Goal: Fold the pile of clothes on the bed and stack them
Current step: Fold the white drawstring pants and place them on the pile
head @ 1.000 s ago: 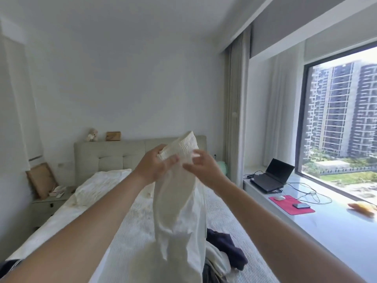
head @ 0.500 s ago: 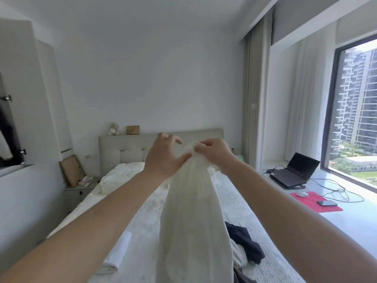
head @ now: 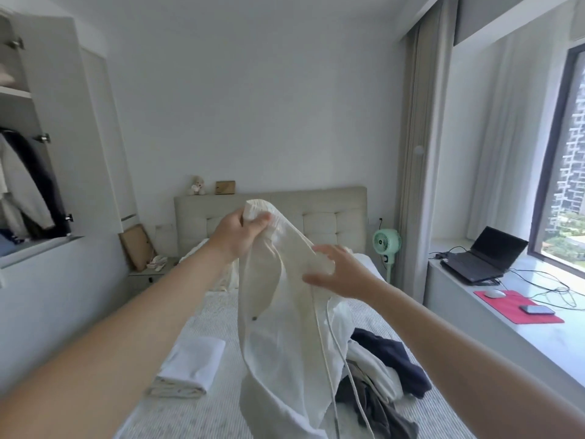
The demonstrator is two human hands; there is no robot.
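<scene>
No writing is showing anywhere. The bed [head: 202, 416] is running off the near edge, the unfolded pile [head: 386, 369] lying at its near right. The white garment [head: 285, 343] is hanging above it (lower end cut off). The left hand [head: 235, 236] is pinching its gathered top; the right hand [head: 340, 274], fingers spread, is touching the cloth.

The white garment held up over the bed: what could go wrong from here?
1. Only the left hand grips the white garment; the right hand is open against it, so it may slip.
2. Its drawstring dangles and could snag in the unfolded pile.
3. Swinging cloth might disturb the folded stack.
</scene>
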